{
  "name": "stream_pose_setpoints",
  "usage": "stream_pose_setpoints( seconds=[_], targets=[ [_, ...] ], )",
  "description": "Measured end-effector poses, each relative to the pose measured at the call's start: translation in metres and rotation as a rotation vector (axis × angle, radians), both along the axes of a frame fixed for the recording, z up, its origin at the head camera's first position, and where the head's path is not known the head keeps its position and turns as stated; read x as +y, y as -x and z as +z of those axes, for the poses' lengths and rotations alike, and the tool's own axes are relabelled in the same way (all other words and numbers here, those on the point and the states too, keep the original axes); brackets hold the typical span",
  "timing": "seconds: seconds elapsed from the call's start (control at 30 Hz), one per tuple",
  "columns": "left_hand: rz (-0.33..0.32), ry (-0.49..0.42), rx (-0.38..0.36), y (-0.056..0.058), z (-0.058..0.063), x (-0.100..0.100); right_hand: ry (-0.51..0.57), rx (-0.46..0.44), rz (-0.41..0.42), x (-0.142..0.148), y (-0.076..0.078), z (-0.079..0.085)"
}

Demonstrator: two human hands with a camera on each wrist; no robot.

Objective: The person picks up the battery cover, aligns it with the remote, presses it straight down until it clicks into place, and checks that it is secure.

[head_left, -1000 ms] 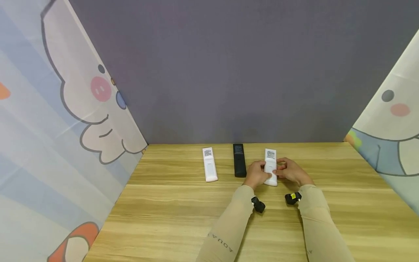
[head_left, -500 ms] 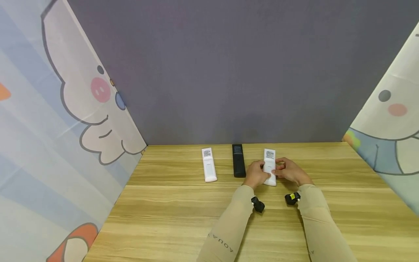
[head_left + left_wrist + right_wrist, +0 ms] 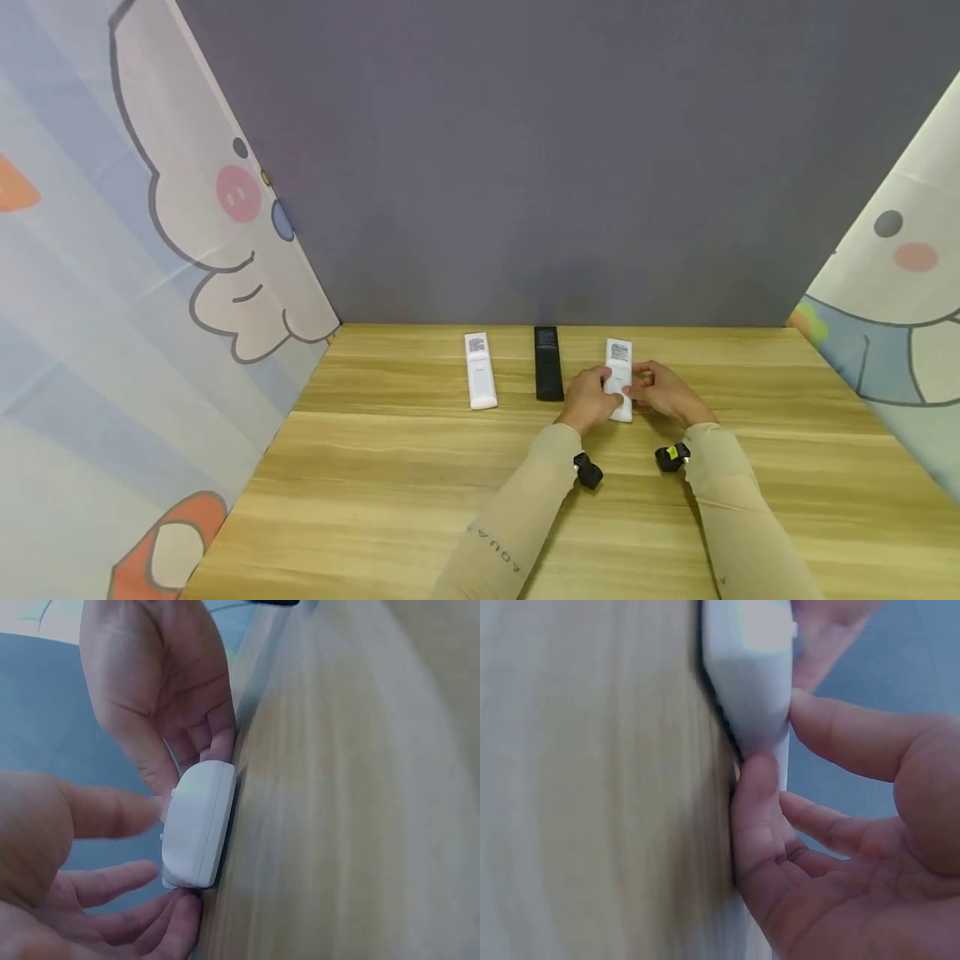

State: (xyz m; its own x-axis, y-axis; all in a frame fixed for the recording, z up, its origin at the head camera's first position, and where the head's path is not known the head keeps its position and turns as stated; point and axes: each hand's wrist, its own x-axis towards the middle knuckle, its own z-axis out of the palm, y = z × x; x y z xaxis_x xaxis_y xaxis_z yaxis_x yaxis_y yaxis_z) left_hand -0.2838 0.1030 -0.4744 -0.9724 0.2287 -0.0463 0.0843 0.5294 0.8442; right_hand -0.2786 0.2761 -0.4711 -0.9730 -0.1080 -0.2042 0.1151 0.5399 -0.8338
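Note:
A white remote control (image 3: 618, 354) lies back side up on the wooden table, its printed label at the far end. From its left side my left hand (image 3: 588, 402) grips it, thumb on the upper face and fingers along the edge. My right hand (image 3: 667, 395) pinches the opposite edge, with the thumb near the top. In the left wrist view the rounded near end of the remote (image 3: 196, 825) shows between both hands, low against the wood. The right wrist view has my right thumb and fingertips touching the casing (image 3: 751, 667).
Left of my hands lies a black remote control (image 3: 548, 367), label side up. Farther left is another white remote control (image 3: 481, 372), also face down. A dark grey panel (image 3: 525, 167) rises behind the table (image 3: 390, 467). Cartoon-printed curtains (image 3: 82, 350) flank both sides.
The head view has shifted slightly. Both hands keep their hold on the white remote control, and the remotes stay in place on the table.

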Motion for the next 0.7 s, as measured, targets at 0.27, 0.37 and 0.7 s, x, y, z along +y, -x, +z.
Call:
stream_pose_setpoints(
  seconds=[0.27, 0.37, 0.7],
  targets=[
    [-0.137, 0.051, 0.076, -0.006, 0.024, -0.027, 0.001, -0.009, -0.006, 0.002, 0.007, 0.003],
    [-0.189, 0.095, 0.140, -0.006, 0.032, -0.046, -0.011, 0.001, 0.002, 0.000, 0.008, 0.005],
    [-0.360, 0.382, 0.237, -0.005, 0.040, -0.115, -0.278, 0.248, 0.062, -0.008, -0.010, 0.006]
  ],
)
